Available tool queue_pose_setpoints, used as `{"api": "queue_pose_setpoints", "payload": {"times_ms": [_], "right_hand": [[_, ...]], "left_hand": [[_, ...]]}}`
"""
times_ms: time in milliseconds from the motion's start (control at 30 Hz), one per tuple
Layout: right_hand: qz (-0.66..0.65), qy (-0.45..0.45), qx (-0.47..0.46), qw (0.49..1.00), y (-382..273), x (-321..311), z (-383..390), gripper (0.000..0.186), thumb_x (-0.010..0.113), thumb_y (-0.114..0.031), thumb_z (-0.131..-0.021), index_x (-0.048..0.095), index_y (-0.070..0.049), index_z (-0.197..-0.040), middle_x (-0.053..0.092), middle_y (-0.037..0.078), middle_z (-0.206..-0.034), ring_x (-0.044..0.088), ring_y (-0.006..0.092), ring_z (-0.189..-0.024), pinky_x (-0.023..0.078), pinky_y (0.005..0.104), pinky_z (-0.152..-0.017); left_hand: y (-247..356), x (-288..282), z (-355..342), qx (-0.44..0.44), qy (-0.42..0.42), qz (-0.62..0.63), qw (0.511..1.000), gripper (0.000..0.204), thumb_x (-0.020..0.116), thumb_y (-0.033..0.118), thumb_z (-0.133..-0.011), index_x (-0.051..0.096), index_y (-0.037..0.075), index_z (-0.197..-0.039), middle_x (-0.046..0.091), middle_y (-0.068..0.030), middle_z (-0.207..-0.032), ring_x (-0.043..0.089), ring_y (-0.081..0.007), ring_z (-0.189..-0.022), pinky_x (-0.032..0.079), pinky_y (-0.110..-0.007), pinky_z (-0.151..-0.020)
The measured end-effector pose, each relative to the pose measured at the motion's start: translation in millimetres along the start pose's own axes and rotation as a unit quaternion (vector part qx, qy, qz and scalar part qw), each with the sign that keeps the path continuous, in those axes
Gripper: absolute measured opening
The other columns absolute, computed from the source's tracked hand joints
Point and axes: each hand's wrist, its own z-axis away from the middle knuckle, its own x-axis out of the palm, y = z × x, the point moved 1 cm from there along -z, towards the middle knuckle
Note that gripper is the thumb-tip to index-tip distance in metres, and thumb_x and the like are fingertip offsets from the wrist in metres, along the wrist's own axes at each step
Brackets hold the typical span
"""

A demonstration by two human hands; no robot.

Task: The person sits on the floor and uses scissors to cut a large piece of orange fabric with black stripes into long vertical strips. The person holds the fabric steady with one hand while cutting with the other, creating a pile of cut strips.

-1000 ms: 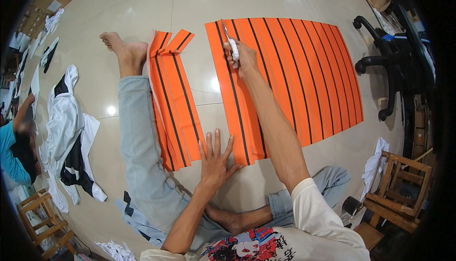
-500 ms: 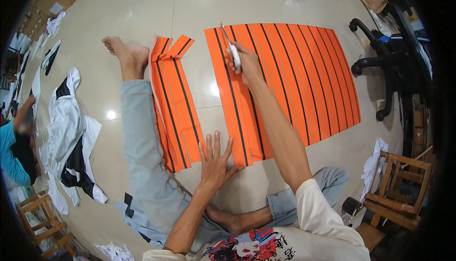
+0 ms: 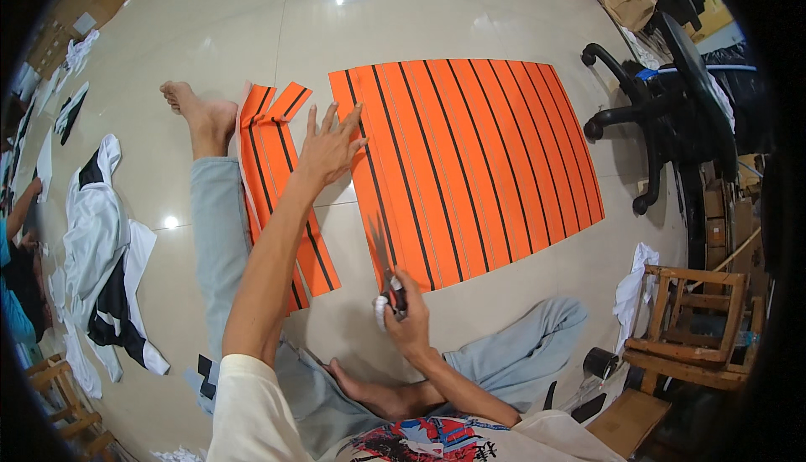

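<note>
A large orange fabric panel (image 3: 478,176) with black and thin grey stripes lies flat on the floor in front of me. My left hand (image 3: 332,144) reaches to its far left edge, fingers spread, with the fingertips on the cloth. Down by the panel's near left corner, my right hand (image 3: 408,317) grips scissors (image 3: 384,248) by white-wrapped handles. The blades look parted and point away from me, over the left edge strip. Left of the panel, separate orange striped pieces (image 3: 317,262) lie along my outstretched leg, partly covered by my left forearm.
A black wheeled chair base (image 3: 642,118) stands at the right, with a wooden stool (image 3: 693,319) nearer. White and black cloth (image 3: 101,252) is heaped at the left, where another person's sleeve and arm show. My bent leg (image 3: 520,344) lies near the panel's front edge.
My left hand has gone from the panel's near edge to its far left edge. My right hand has drawn the scissors from the far end back to the near corner. The view shifted slightly.
</note>
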Motion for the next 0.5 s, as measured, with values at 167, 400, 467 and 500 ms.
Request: {"api": "queue_pose_setpoints", "payload": {"times_ms": [167,400,467,500], "right_hand": [[-0.055,-0.039,-0.029,0.997,-20,41,-11,0.063,0.064,0.007,-0.083,0.049,-0.003,-0.143,0.060,0.017,-0.129,0.062,0.0332,-0.118,0.048,0.0365,-0.101],[-0.147,-0.121,-0.003,0.982,-38,86,2,0.058,0.063,0.004,-0.088,0.050,-0.005,-0.143,0.060,0.015,-0.127,0.064,0.0262,-0.113,0.049,0.0341,-0.095],[-0.148,-0.115,0.000,0.982,-37,73,17,0.058,0.062,0.004,-0.089,0.049,-0.006,-0.145,0.062,0.014,-0.126,0.065,0.0217,-0.109,0.051,0.0325,-0.092],[-0.144,-0.110,0.002,0.983,-34,58,26,0.058,0.062,0.004,-0.090,0.048,-0.007,-0.146,0.063,0.013,-0.125,0.065,0.0194,-0.107,0.052,0.0317,-0.091]], "left_hand": [[-49,9,13,0.011,0.037,-0.121,0.992,0.073,0.036,0.057,-0.106,0.025,0.010,-0.161,0.049,-0.0065,-0.154,0.031,-0.0326,-0.151,0.004,-0.060,-0.125],[-115,-37,53,-0.093,-0.071,-0.060,0.991,0.078,0.041,0.058,-0.104,0.024,0.008,-0.161,0.040,-0.0115,-0.160,0.029,-0.0326,-0.152,0.008,-0.057,-0.125],[-108,-38,66,-0.044,-0.008,-0.072,0.996,0.077,0.042,0.057,-0.104,0.025,0.008,-0.161,0.039,-0.0115,-0.161,0.027,-0.0320,-0.153,0.010,-0.056,-0.125],[-94,-33,68,-0.008,0.039,-0.046,0.998,0.075,0.044,0.056,-0.103,0.030,0.008,-0.159,0.041,-0.0137,-0.159,0.026,-0.0328,-0.153,0.011,-0.058,-0.125]]}}
